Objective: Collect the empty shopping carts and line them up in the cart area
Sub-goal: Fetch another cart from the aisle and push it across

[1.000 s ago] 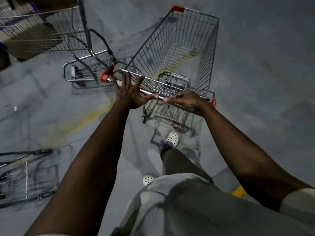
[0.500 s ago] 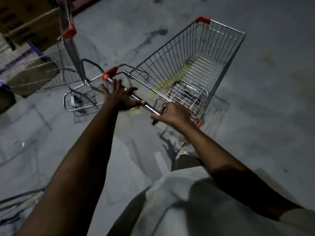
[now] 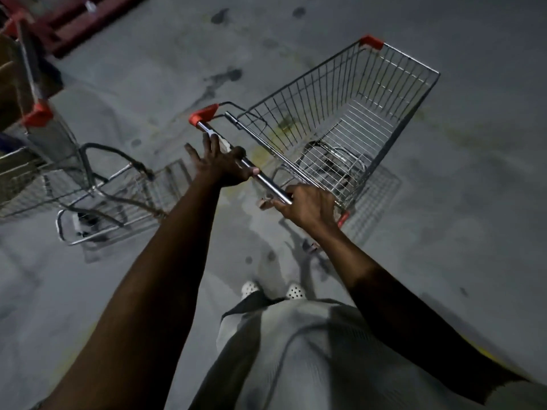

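Note:
An empty wire shopping cart with red corner caps stands in front of me, angled up and to the right. Both hands are on its chrome handle bar. My left hand lies on the bar near the red end cap, thumb hooked under it and outer fingers stretched forward. My right hand grips the bar's near end with curled fingers.
A second cart with cardboard boxes in its basket stands close on the left, its lower frame pointing toward my cart. A red pallet lies at the top left. Stained grey concrete floor spreads to the right and ahead.
The cart has swung round to the right, away from the loaded cart. My left hand has slid along the bar, and my right hand has closed round its near end.

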The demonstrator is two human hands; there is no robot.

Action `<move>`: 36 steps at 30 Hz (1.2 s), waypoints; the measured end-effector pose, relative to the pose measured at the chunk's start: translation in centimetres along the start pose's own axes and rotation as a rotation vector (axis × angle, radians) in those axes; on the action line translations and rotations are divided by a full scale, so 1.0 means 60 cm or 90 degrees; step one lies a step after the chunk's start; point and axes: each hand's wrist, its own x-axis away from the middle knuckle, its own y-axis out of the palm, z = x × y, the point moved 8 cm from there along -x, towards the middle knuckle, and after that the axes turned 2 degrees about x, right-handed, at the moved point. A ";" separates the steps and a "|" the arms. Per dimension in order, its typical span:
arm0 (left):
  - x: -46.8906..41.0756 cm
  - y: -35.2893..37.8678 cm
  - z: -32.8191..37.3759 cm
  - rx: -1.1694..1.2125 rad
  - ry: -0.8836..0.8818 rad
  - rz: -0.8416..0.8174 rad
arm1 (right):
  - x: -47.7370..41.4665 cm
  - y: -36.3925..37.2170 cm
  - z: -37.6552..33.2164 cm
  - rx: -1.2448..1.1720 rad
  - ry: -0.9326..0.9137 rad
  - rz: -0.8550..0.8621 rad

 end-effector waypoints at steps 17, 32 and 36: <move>-0.345 -0.086 0.512 -0.207 0.429 -0.043 | -0.237 -0.183 0.377 0.242 0.279 0.138; -0.579 -0.167 0.821 -0.213 0.578 -0.178 | -0.466 -0.297 0.665 0.157 0.377 -0.026; -0.651 -0.189 0.888 -0.228 0.603 -0.164 | -0.537 -0.331 0.726 0.162 0.389 -0.025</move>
